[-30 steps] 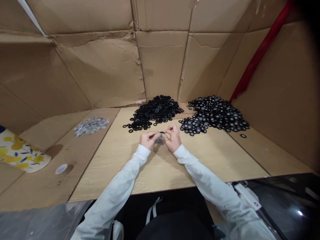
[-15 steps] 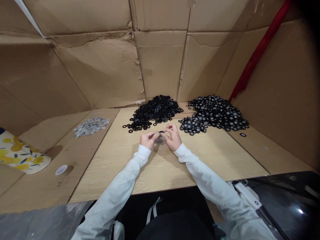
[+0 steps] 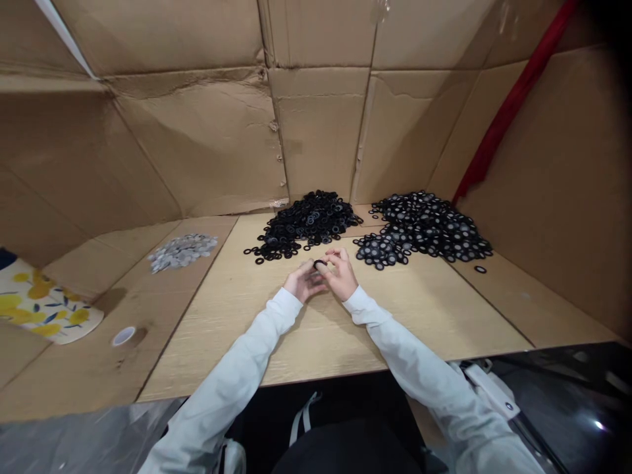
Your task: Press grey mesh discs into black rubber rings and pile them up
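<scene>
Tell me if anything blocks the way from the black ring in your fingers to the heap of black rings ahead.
Nothing visible does. The black ring, pinched between the left hand and right hand, has only the wooden tabletop and a few stray rings before the heap of black rings.

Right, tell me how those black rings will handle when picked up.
They likely slide easily: the black rings lie in a loose, low heap with strays at its edge. Being small and thin, they look fiddly to pinch.
</scene>
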The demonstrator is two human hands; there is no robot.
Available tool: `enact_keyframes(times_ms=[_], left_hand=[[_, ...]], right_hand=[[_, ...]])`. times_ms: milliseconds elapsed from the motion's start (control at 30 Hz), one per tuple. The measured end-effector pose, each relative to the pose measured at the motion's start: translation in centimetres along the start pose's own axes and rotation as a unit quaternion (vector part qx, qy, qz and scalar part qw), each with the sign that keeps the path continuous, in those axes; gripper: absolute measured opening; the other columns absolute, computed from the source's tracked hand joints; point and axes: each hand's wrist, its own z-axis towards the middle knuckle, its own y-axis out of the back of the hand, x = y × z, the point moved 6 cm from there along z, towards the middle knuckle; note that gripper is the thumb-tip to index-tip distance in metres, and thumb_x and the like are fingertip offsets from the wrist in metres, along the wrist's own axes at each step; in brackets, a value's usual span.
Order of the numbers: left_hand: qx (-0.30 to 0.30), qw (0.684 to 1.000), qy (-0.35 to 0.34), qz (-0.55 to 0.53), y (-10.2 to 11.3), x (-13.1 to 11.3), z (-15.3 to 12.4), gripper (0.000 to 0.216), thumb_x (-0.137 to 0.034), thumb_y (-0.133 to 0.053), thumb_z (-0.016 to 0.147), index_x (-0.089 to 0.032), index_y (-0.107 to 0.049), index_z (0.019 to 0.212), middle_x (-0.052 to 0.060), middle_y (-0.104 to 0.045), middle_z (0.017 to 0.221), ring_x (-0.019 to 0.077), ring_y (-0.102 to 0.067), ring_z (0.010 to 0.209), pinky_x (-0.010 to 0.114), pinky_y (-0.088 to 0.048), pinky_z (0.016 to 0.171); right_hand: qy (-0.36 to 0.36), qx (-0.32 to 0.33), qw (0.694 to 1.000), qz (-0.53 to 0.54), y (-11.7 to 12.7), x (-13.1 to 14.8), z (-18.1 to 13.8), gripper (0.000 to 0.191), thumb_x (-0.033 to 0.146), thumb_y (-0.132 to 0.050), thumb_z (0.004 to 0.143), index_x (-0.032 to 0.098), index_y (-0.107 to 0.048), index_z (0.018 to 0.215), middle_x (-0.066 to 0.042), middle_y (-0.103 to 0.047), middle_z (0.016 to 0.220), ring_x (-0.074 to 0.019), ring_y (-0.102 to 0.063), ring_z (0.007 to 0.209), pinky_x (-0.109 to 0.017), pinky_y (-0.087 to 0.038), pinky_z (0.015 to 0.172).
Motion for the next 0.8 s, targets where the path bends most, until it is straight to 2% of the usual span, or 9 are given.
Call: enact_keyframes(times_ms=[100,200,333,467,600,700,800], left_hand=[[0.033,0.997,0.038,-0.053,-0.9,0.5,-0.6,0.023,-0.032,-0.049,0.072,-0.014,-0.058,0.085,0.007,-0.059,0.083,0.0133,-0.054,0.068,0.031,-0.045,0.068],[0.033,0.996,0.044,-0.076,-1.1,0.6,-0.8,0.023,-0.031,-0.049,0.072,-0.015,-0.058,0.086,0.006,-0.059,0.084,0.0128,-0.054,0.069,0.028,-0.044,0.067],[0.020,0.996,0.056,-0.073,-0.8,0.8,-0.7,0.020,-0.030,-0.051,0.071,-0.015,-0.057,0.083,0.004,-0.058,0.081,0.0114,-0.053,0.068,0.026,-0.044,0.065],[-0.005,0.996,0.062,-0.061,-0.3,0.9,-0.5,0.013,-0.025,-0.053,0.070,-0.017,-0.056,0.079,0.001,-0.056,0.069,0.0105,-0.053,0.064,0.024,-0.044,0.064],[-0.019,0.997,0.064,-0.044,-0.2,0.9,-0.5,0.013,-0.026,-0.056,0.069,-0.018,-0.056,0.078,0.000,-0.055,0.068,0.0092,-0.053,0.063,0.022,-0.045,0.062],[-0.024,0.996,0.078,-0.033,-0.1,1.0,-0.5,0.015,-0.029,-0.057,0.067,-0.018,-0.055,0.077,0.000,-0.055,0.068,0.0092,-0.053,0.063,0.022,-0.045,0.060],[-0.032,0.996,0.085,-0.024,0.2,1.0,-0.3,0.020,-0.035,-0.058,0.066,-0.016,-0.056,0.074,0.001,-0.055,0.069,0.0093,-0.054,0.064,0.021,-0.045,0.060]], right_hand=[[-0.015,0.006,1.000,0.014,-0.3,0.1,-0.2,0.009,0.026,-0.051,0.069,0.018,-0.054,0.067,-0.006,-0.039,0.092,-0.0186,-0.041,0.094,-0.035,-0.035,0.086],[-0.013,0.014,1.000,0.006,-0.4,0.2,-0.4,0.009,0.026,-0.050,0.070,0.018,-0.054,0.069,-0.007,-0.038,0.095,-0.0189,-0.040,0.094,-0.036,-0.035,0.086],[0.034,0.032,0.998,-0.053,-0.3,0.8,-0.4,0.009,0.024,-0.047,0.072,0.018,-0.054,0.074,-0.007,-0.036,0.098,-0.0193,-0.038,0.093,-0.038,-0.033,0.087],[0.088,0.048,0.986,-0.130,-0.2,1.5,-0.5,0.011,0.018,-0.044,0.072,0.018,-0.055,0.075,-0.008,-0.033,0.101,-0.0209,-0.034,0.094,-0.039,-0.032,0.084],[0.117,0.044,0.977,-0.174,-0.1,1.8,-0.6,0.013,0.016,-0.044,0.072,0.018,-0.056,0.076,-0.008,-0.032,0.102,-0.0222,-0.032,0.095,-0.040,-0.030,0.084],[0.116,0.039,0.978,-0.171,0.0,1.8,-0.6,0.012,0.017,-0.045,0.071,0.018,-0.057,0.075,-0.008,-0.034,0.102,-0.0225,-0.032,0.096,-0.040,-0.029,0.084],[0.086,0.051,0.988,-0.121,0.0,1.2,-0.3,0.011,0.022,-0.047,0.071,0.019,-0.058,0.073,-0.007,-0.039,0.101,-0.0215,-0.035,0.095,-0.040,-0.030,0.085]])
